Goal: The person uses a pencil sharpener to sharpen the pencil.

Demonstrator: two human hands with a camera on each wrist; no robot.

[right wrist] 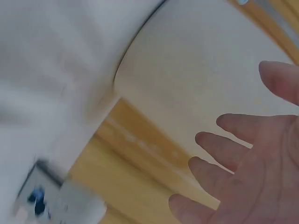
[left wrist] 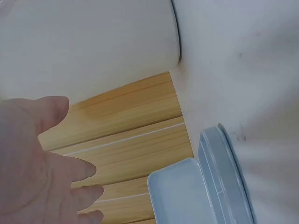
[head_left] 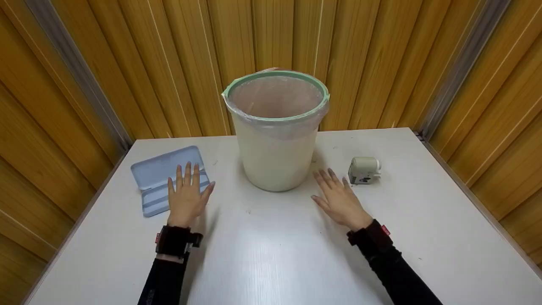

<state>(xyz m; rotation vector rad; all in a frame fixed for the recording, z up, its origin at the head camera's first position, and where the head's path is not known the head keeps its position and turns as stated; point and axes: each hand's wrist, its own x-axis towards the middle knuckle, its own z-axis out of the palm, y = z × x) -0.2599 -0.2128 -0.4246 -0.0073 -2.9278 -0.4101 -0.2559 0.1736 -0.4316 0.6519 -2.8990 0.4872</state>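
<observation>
A white desk [head_left: 262, 258] carries everything; a pale bin [head_left: 275, 161] stands upright by the middle of its far edge, mouth up, long axis vertical, a clear liner [head_left: 277, 99] folded over its green rim. Near the far left corner lies an open blue case [head_left: 163, 169], its long axis slanting, right end nearer the far edge; the left wrist view shows its lid standing raised, which the head view makes hard to judge. The left hand [head_left: 187, 201], fingers straight and apart, hangs partly over the case in the head view; the right hand [head_left: 341, 203], fingers likewise spread, is near the bin. Only the wrist views show both bare palms, holding nothing. Toward the right edge stands a small greenish device [head_left: 362, 169], white knob facing that edge; its dark printing, like the red wristband tag [head_left: 385, 230], cannot be read.
</observation>
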